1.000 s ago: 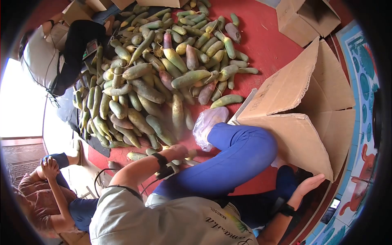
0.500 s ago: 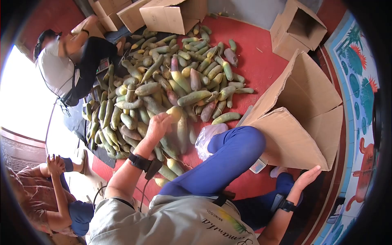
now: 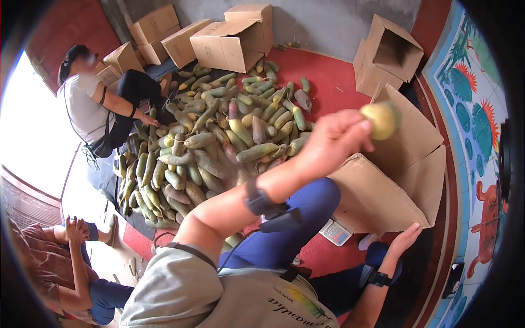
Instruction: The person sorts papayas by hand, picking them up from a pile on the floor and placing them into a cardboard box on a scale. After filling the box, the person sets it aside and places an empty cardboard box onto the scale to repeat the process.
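Observation:
My left hand (image 3: 336, 143) is raised in front of the open cardboard box (image 3: 377, 191), with its fingers closed on a yellow-green vegetable (image 3: 381, 120). The vegetable is blurred, its rounded end pointing toward the camera. It hangs over the box's opening. With fingers stretched out, my right hand (image 3: 403, 243) lies against the lower edge of the same box. Left of the box is a large pile of long green vegetables (image 3: 210, 164), some purplish.
A person (image 3: 90, 101) sits behind the pile at the left, one hand on it. Another person (image 3: 63, 268) sits lower left with clasped hands. Cardboard boxes (image 3: 219, 46) stand along the back wall, another box (image 3: 383, 52) at back right. A small scale (image 3: 335, 232) lies by my knee.
My left hand has moved from the pile rightward to the box with the vegetable. The person at the back left has straightened and reaches to the pile. The view has shifted slightly.

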`<state>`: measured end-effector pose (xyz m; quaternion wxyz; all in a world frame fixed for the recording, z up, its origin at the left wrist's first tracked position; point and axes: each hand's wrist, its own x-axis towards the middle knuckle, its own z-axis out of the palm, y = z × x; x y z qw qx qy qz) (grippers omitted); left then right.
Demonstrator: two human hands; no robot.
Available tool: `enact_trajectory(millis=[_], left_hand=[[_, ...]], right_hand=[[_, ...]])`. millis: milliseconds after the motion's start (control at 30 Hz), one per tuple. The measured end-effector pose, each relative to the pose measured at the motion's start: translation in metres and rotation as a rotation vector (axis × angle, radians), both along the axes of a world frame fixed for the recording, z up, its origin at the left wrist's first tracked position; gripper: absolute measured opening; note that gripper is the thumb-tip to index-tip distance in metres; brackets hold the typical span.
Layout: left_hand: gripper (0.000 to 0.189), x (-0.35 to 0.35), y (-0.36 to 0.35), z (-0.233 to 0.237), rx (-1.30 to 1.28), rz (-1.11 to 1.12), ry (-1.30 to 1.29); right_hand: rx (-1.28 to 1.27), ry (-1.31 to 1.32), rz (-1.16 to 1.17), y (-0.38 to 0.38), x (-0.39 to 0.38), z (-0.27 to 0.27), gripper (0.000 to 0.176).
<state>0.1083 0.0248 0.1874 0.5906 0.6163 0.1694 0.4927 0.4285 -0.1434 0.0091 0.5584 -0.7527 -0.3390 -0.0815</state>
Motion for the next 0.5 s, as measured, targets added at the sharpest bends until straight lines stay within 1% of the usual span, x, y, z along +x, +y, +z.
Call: enact_trajectory(millis=[67, 100, 133, 200, 233, 300, 333, 400, 467, 500], left_hand=[[0.021, 0.036, 0.013, -0.017, 0.135, -0.081, -0.048], [0.019, 0.041, 0.011, -0.015, 0.224, -0.004, 0.127], [0.013, 0.045, 0.011, -0.013, 0.389, 0.088, 0.343], [0.019, 0.048, 0.002, -0.022, 0.52, 0.207, 0.238], [0.019, 0.045, -0.001, -0.027, 0.521, 0.204, 0.241], [0.026, 0.025, -0.009, -0.029, 0.54, 0.267, 0.236], [0.025, 0.016, -0.012, -0.03, 0.597, 0.27, 0.2], [0.023, -0.013, -0.031, -0.018, 0.404, 0.089, 0.255], [0.023, -0.033, -0.049, -0.007, 0.421, 0.146, 0.166], [0.023, -0.05, -0.059, 0.003, 0.48, 0.192, 0.242]], right_hand=[[0.016, -0.002, 0.033, 0.0, 0.0, 0.0, 0.054], [0.02, -0.003, 0.034, 0.001, -0.001, 0.0, 0.054], [0.032, 0.01, 0.037, 0.001, -0.003, 0.002, 0.054], [0.046, 0.027, 0.041, 0.002, -0.006, 0.004, 0.053], [0.031, 0.032, 0.042, 0.001, -0.007, 0.006, 0.053], [0.011, 0.042, 0.028, -0.001, -0.009, 0.006, 0.053], [0.02, 0.039, 0.034, 0.0, -0.008, 0.006, 0.053], [0.029, 0.036, 0.021, 0.002, -0.006, 0.006, 0.053], [0.0, 0.016, 0.012, 0.001, -0.004, 0.004, 0.054], [0.021, 0.017, 0.027, 0.001, -0.003, 0.002, 0.054]])
